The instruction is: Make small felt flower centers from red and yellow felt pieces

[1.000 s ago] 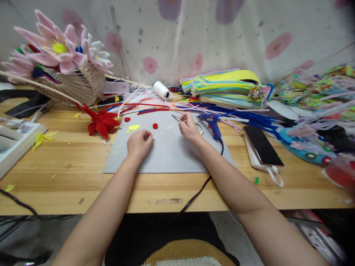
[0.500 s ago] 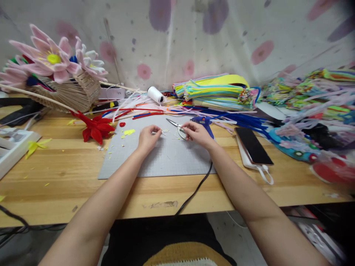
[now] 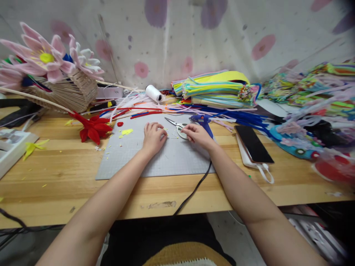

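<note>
My left hand [image 3: 154,138] rests palm down on the grey cutting mat [image 3: 163,166], its fingers bent and apart. Tiny white and yellow bits lie at its fingertips, partly hidden under them. My right hand [image 3: 196,134] is closed in a pinch over the handles of the scissors [image 3: 179,127], which lie on the mat with blades pointing up and left. What the pinch holds is too small to make out. Thin pale strands [image 3: 174,136] show between the two hands. Just behind the right hand lies a blue glue gun [image 3: 202,121].
A red flower [image 3: 94,128] and yellow scraps [image 3: 127,131] lie to the left. Behind the mat are a thread spool [image 3: 153,93] and pipe cleaner bundles [image 3: 216,90]. A phone [image 3: 253,144] is at right; a black cord [image 3: 194,190] crosses the table's front edge.
My left hand has turned palm down and moved slightly right, its pinch loosened and its fingers spread. My right hand has hardly moved. The view has shifted slightly.
</note>
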{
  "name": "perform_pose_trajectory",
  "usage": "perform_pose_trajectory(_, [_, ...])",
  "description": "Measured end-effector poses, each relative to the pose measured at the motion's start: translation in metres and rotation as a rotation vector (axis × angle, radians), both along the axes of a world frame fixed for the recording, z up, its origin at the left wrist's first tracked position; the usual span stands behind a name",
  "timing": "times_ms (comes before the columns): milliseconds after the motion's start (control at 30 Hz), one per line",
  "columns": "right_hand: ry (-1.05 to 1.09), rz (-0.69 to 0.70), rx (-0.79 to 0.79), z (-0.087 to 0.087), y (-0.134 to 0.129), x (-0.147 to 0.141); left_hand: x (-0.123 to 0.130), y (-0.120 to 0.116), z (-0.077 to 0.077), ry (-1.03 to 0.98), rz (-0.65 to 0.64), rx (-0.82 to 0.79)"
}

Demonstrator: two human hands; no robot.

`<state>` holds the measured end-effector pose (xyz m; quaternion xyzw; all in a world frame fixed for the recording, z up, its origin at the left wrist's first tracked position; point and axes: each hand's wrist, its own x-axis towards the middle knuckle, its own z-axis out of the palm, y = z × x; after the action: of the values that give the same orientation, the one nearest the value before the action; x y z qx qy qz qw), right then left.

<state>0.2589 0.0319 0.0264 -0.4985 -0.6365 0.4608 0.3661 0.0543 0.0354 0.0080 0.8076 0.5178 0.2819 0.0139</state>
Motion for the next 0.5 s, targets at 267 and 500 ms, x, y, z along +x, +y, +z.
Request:
perform_pose_trajectory(267, [-0.137,-0.086,0.120,-0.015,0.006,0.001,0.002,-0.004,-0.003,0.045,-0.058,0.008])
perform_pose_trajectory(500, [-0.289,-0.186,0.270,-0.012,0.003,-0.011,0.003,-0.004,-0.004,-0.015,-0.046,0.005])
